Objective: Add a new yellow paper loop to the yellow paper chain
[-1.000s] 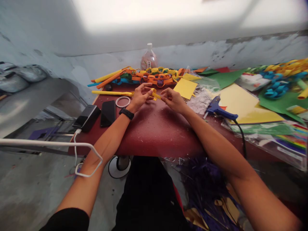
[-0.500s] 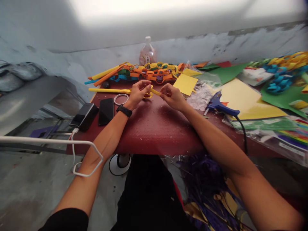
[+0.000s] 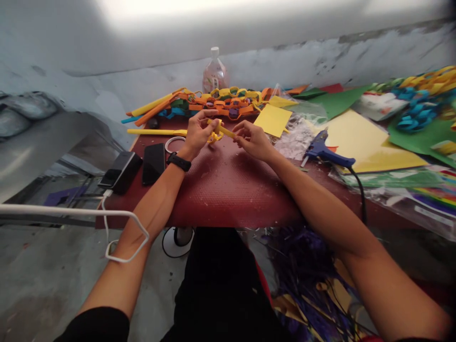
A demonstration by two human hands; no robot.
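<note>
Above the red table (image 3: 231, 194), the left hand (image 3: 196, 134) and right hand (image 3: 253, 140) point toward each other, both pinching a yellow paper strip (image 3: 227, 131).

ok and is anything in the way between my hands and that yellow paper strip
Nothing visible is in the way: the right hand pinches one end of the yellow paper strip, and the left hand holds the yellow links near its other end. The glue gun lies off to the right, apart from both hands.

Narrow yellow paper strip (image 3: 227, 132), slanting down rightward, upper centre of frame; curled yellow paper loops (image 3: 215, 138) beside its left end.
</note>
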